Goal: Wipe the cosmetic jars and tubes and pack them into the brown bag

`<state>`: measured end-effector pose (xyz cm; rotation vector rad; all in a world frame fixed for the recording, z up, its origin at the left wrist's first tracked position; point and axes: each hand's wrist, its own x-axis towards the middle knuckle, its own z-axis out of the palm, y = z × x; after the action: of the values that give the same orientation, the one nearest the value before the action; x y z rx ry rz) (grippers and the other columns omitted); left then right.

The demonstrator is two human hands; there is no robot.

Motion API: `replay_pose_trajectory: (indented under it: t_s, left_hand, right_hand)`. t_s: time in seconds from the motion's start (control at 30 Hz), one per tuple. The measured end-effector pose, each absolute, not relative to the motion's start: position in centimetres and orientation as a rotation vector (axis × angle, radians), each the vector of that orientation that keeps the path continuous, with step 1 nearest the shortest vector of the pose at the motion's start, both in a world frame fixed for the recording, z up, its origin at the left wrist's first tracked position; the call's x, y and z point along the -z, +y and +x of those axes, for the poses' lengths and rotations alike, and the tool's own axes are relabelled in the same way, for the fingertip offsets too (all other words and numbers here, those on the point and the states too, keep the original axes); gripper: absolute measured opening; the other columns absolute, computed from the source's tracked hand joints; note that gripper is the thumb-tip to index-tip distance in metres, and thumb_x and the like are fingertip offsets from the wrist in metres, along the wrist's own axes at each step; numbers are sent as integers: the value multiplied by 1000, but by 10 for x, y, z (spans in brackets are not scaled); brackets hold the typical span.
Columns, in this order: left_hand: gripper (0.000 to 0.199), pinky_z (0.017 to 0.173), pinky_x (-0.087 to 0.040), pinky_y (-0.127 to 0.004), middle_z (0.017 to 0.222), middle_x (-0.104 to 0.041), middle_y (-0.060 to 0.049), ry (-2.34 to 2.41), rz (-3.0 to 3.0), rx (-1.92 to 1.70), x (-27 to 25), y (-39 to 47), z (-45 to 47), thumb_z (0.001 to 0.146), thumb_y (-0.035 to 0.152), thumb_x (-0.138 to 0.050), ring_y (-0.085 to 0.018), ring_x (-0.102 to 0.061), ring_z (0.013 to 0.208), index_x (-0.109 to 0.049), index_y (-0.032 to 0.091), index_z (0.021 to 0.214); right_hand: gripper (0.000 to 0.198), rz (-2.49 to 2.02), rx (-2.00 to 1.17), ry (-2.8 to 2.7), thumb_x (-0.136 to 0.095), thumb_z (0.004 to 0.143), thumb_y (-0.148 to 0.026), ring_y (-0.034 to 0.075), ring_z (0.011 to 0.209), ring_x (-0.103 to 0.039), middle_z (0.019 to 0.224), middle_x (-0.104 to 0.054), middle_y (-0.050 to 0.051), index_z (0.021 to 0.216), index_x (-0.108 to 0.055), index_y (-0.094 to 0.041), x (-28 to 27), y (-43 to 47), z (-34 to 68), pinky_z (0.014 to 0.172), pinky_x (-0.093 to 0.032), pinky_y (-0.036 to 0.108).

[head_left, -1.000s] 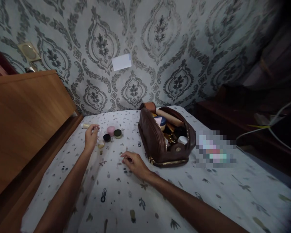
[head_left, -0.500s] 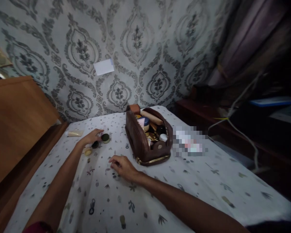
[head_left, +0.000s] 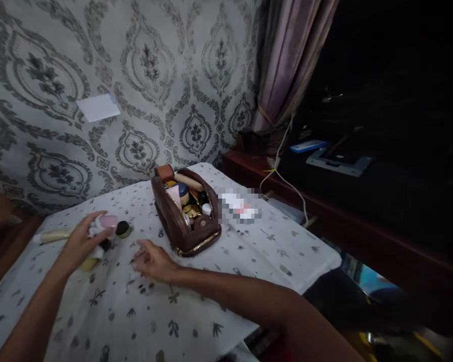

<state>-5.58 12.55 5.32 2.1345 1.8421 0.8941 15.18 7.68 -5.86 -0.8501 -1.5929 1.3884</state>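
Note:
My left hand (head_left: 83, 239) has its thumb and fingers around a small pink-and-white container (head_left: 108, 221), partly hidden by the fingers. Just to its right, a round tin with a dark top (head_left: 124, 230) sits on the patterned white cloth (head_left: 196, 322). Under the hand lie a yellowish round item (head_left: 89, 264) and a small dark piece, half covered. A cream-coloured tube (head_left: 55, 235) lies left of the wrist. My right hand (head_left: 153, 261) is low over the cloth, fingers loosely bent and apart, with nothing visible in them. It is near the front of an unzipped brown toiletry bag (head_left: 169, 221).
Several jars and tubes fill the bag, including a blue-lidded jar (head_left: 181, 190). A blurred-out item (head_left: 241, 206) lies right of it. Beyond the table edge are a dark red ledge (head_left: 245, 168) and a white cable (head_left: 292, 188). Patterned wall stands behind.
The view has swung right, so the bag and table appear further left. My left hand now has the pink-and-white container in its fingers. My right hand stays low beside the bag.

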Motion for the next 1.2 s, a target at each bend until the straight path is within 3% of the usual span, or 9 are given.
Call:
replay_pose_trajectory:
  t_s: [0.1, 0.2, 0.27, 0.47, 0.6, 0.7, 0.83, 1.07, 1.2]
  left_hand:
    - [48, 85, -51, -38, 116, -65, -8, 1682, 2204, -940, -33, 82, -18, 81, 55, -55, -28, -61, 107, -57, 22, 117]
    - [40, 83, -49, -38, 109, -61, -11, 1726, 2326, -901, -9, 52, 8, 89, 50, -50, -26, -60, 98, -56, 19, 114]
    - [33, 77, -47, -36, 101, -59, -9, 1829, 2330, -912, 0, 42, 15, 94, 47, -44, -25, -59, 91, -55, 19, 107]
    - [30, 67, -37, -30, 69, -47, 1, 1811, 2098, -1189, -2, 38, 9, 96, 41, -42, -17, -46, 67, -44, 23, 72]
    - [33, 60, -33, -27, 59, -40, 5, 1734, 1855, -1371, 4, 42, 1, 96, 39, -40, -14, -41, 59, -39, 23, 67]
    - [31, 60, -37, -25, 62, -45, 4, 1725, 1710, -1434, 14, 46, -6, 96, 39, -39, -14, -47, 62, -44, 23, 70]
    - [29, 66, -43, -25, 71, -56, 2, 1709, 1541, -1471, 25, 50, -10, 95, 40, -40, -15, -54, 71, -54, 22, 76]
    - [50, 87, -49, -32, 92, -70, -7, 1606, 1409, -1389, 31, 44, 3, 97, 57, -31, -21, -64, 93, -63, 20, 87]
    - [54, 97, -47, -39, 105, -72, -11, 1532, 1395, -1284, 36, 41, 6, 92, 66, -41, -26, -62, 112, -66, 20, 99]
  right_hand:
    - [86, -742, -1513, -1438, -79, 71, -34, 13, 78, -60, 118, -59, 7, 145, -36, -23, 62, 80, 150, 69, -52, 27]
    - [64, -573, -1456, -1457, -79, 68, -30, 15, 92, -59, 109, -60, 3, 124, -51, -19, 64, 80, 151, 85, -50, 29]
    - [55, -555, -1498, -1505, -78, 70, -31, 14, 87, -57, 99, -60, 0, 117, -54, -18, 63, 80, 152, 81, -50, 28]
    - [69, -570, -1560, -1627, -90, 57, -38, 16, 86, -59, 98, -61, 1, 112, -55, -17, 56, 75, 154, 77, -52, 27]
    - [61, -566, -1741, -1605, -81, 70, -52, 14, 69, -61, 87, -63, 0, 113, -53, -18, 47, 70, 157, 62, -52, 26]
    - [60, -513, -1801, -1551, -76, 77, -54, 15, 74, -65, 93, -65, 2, 119, -52, -20, 42, 69, 158, 65, -54, 27]
    - [74, -547, -1793, -1433, -86, 64, -46, 17, 91, -65, 115, -61, 5, 124, -49, -24, 41, 68, 156, 77, -56, 29]
    - [76, -669, -1576, -1457, -89, 57, -37, 18, 92, -64, 114, -59, 5, 119, -47, -26, 42, 65, 151, 79, -56, 31]
    - [74, -779, -1396, -1464, -88, 57, -40, 19, 91, -63, 113, -59, 6, 119, -49, -23, 45, 69, 151, 78, -54, 31]
